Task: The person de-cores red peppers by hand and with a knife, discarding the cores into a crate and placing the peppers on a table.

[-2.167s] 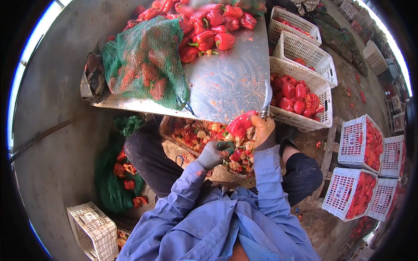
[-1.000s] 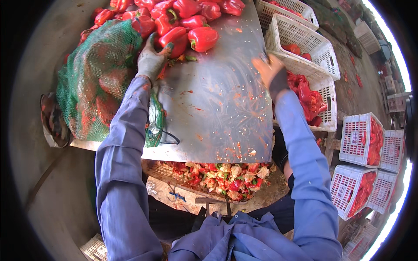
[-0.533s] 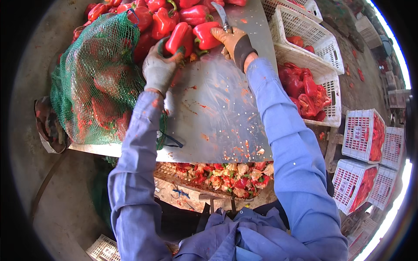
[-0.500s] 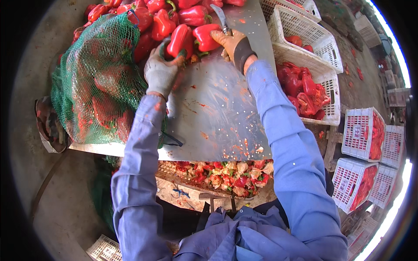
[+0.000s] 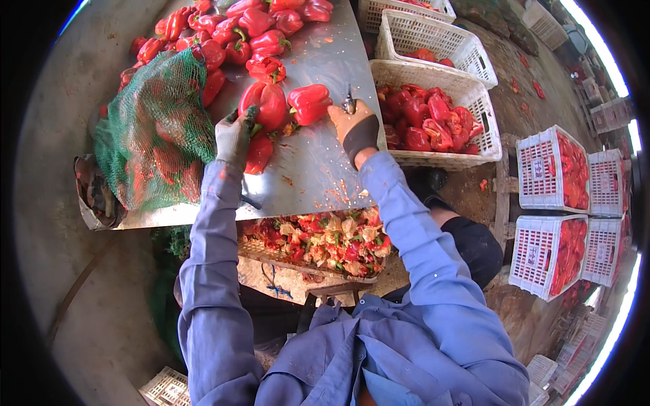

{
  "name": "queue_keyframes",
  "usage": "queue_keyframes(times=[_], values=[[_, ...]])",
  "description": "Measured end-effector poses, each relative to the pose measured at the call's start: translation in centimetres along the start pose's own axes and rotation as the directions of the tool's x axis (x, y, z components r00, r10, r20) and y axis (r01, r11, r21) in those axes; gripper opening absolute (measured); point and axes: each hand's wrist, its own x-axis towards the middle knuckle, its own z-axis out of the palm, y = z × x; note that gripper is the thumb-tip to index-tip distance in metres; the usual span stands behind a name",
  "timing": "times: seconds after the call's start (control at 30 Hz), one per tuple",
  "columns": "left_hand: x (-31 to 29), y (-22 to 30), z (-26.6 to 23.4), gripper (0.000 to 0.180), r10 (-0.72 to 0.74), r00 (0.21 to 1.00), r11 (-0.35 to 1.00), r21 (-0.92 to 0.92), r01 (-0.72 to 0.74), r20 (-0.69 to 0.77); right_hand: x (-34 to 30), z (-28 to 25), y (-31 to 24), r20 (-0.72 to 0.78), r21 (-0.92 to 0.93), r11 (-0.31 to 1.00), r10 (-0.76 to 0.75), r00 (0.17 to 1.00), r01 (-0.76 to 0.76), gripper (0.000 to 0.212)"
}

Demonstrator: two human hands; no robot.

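My left hand [image 5: 233,140], in a grey glove with dark fingertips, grips a red bell pepper [image 5: 271,107] by its left side on the metal table [image 5: 318,166]. Another bell pepper [image 5: 309,103] lies on its side just left of my right hand [image 5: 355,127], its green stem facing left. That hand wears a tan glove and is closed round a small knife [image 5: 349,101], whose blade points away from me and shows nearly edge-on. Below the gripped pepper lies a red pepper piece [image 5: 258,154], partly hidden by my left hand.
Several whole peppers [image 5: 254,21] are heaped at the far left beside a green mesh sack [image 5: 159,128] of peppers. A white crate [image 5: 440,160] of cored-looking peppers adjoins the table's right edge. Under the near edge sits a tray of red and pale scraps [image 5: 318,240]. Stacked crates [image 5: 535,254] stand farther right.
The view has shifted, and both hands now appear nearer to me. My right hand has drawn slightly away from the right pepper, and the knife blade has turned edge-on. A red piece now shows below my left hand.
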Motion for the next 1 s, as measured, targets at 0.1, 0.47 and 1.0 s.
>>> queue_keyframes(times=[0.1,0.47,1.0], values=[[-1.9,0.3,-0.3,0.035,-0.011,1.0,0.998,0.067,0.011,0.001,-3.6,-2.5,-2.7,0.107,0.307,0.947,0.059,0.992,-0.09,0.022],[-15.4,-0.1,5.2,0.047,0.228,0.952,0.969,0.049,-0.242,0.203,-7.3,-6.2,-2.4,0.599,0.566,0.648,0.103,0.794,-0.511,0.034],[-23.5,-1.4,6.9,0.053,0.406,0.853,0.314,0.827,-0.466,0.326,-14.4,-12.2,-3.0,0.277,0.108,0.989,-0.125,0.953,0.099,0.041]])
